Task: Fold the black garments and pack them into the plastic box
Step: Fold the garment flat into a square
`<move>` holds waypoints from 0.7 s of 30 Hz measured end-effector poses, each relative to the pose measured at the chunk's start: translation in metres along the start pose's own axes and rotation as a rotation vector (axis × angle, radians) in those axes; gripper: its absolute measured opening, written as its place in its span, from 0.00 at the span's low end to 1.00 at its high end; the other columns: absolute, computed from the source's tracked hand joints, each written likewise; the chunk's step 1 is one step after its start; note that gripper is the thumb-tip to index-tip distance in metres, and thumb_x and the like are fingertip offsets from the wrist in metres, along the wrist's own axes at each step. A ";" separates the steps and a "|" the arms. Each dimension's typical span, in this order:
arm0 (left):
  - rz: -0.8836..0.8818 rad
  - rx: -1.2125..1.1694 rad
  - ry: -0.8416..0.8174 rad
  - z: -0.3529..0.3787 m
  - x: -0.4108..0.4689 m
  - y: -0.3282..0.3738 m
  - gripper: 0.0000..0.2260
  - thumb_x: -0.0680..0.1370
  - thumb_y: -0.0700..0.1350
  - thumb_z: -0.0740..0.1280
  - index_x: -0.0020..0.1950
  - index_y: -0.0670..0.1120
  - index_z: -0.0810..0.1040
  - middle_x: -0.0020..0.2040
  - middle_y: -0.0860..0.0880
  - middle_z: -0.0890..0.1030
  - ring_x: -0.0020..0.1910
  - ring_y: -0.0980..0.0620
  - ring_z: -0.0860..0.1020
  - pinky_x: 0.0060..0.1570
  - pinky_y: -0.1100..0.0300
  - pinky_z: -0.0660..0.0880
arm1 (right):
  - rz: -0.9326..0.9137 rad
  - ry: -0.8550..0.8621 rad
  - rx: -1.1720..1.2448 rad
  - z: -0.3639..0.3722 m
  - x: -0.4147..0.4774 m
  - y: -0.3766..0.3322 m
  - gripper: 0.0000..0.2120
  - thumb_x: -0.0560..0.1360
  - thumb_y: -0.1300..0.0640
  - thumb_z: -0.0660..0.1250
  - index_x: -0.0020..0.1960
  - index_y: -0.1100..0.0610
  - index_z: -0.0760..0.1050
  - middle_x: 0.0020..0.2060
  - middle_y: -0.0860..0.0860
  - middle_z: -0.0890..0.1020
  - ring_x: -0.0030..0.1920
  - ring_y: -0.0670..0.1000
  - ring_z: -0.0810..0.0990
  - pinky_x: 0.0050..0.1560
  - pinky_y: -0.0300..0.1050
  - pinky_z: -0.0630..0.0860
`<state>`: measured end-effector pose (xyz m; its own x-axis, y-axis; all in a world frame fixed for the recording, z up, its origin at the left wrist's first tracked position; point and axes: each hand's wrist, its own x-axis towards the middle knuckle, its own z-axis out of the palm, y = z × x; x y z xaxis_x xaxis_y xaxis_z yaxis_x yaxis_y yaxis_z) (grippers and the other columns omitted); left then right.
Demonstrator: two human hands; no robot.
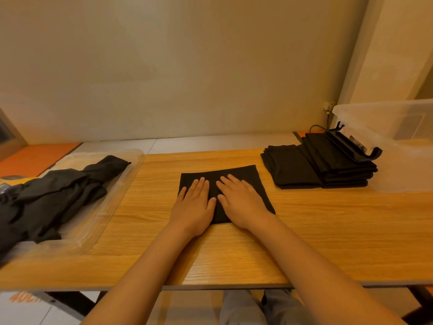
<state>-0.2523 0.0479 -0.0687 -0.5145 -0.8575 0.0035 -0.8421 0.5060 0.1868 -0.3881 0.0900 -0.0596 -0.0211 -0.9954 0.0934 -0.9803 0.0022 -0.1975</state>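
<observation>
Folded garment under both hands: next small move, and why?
Probably grip the folded garment by its edges and lift it toward the folded stack by the plastic box. The left hand and right hand lie flat on it, and it looks square and smooth, so pressing seems finished.

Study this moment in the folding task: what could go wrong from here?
1. The left hand and right hand lie flat on the folded garment without gripping it, so a careless lift could undo the folds.
2. The folded stack sits on the table beside the plastic box, not inside. Moving it all at once may topple it.
3. The loose pile reaches the near edge of its clear tray and might slide off.
</observation>
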 end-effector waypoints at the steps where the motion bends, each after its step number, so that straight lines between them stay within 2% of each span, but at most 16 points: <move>1: -0.004 0.008 -0.008 0.002 0.000 -0.002 0.25 0.84 0.54 0.45 0.79 0.48 0.43 0.79 0.51 0.43 0.77 0.56 0.41 0.74 0.57 0.39 | 0.018 -0.061 -0.009 0.004 0.001 0.005 0.24 0.84 0.48 0.45 0.78 0.51 0.48 0.78 0.47 0.50 0.77 0.46 0.44 0.76 0.48 0.43; 5: 0.042 0.030 -0.018 0.003 0.000 -0.004 0.26 0.83 0.55 0.45 0.79 0.49 0.43 0.79 0.52 0.43 0.77 0.57 0.41 0.75 0.56 0.40 | 0.055 -0.123 -0.038 0.006 -0.006 0.014 0.26 0.83 0.45 0.42 0.78 0.49 0.42 0.78 0.47 0.43 0.77 0.46 0.40 0.76 0.48 0.40; 13: 0.208 0.041 -0.028 0.004 -0.028 -0.006 0.25 0.83 0.56 0.46 0.79 0.52 0.43 0.78 0.56 0.42 0.76 0.61 0.40 0.75 0.59 0.39 | 0.156 -0.104 -0.044 0.002 -0.060 0.003 0.29 0.81 0.39 0.41 0.78 0.50 0.39 0.78 0.48 0.41 0.76 0.47 0.38 0.75 0.47 0.38; 17: 0.319 0.052 -0.067 -0.005 -0.036 -0.018 0.25 0.83 0.55 0.47 0.78 0.54 0.42 0.78 0.57 0.42 0.75 0.62 0.38 0.74 0.62 0.37 | 0.273 -0.141 -0.107 -0.011 -0.100 0.008 0.32 0.79 0.36 0.39 0.78 0.50 0.37 0.78 0.49 0.40 0.76 0.48 0.36 0.76 0.50 0.38; 19: 0.378 0.090 -0.100 -0.012 -0.030 -0.027 0.25 0.83 0.57 0.45 0.78 0.56 0.40 0.78 0.58 0.40 0.75 0.62 0.36 0.74 0.61 0.36 | 0.301 -0.184 -0.151 -0.023 -0.117 0.006 0.32 0.79 0.36 0.40 0.78 0.51 0.40 0.78 0.50 0.43 0.77 0.48 0.40 0.76 0.50 0.40; 21: 0.394 0.177 -0.090 -0.021 -0.021 -0.035 0.25 0.81 0.60 0.39 0.77 0.57 0.38 0.78 0.57 0.38 0.75 0.61 0.35 0.73 0.61 0.35 | 0.291 -0.135 -0.186 -0.038 -0.123 0.001 0.31 0.80 0.37 0.42 0.78 0.51 0.53 0.76 0.50 0.58 0.76 0.49 0.54 0.76 0.50 0.47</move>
<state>-0.2087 0.0465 -0.0548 -0.8076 -0.5879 -0.0467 -0.5891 0.8079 0.0167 -0.3942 0.2163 -0.0339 -0.2900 -0.9543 -0.0727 -0.9564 0.2918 -0.0148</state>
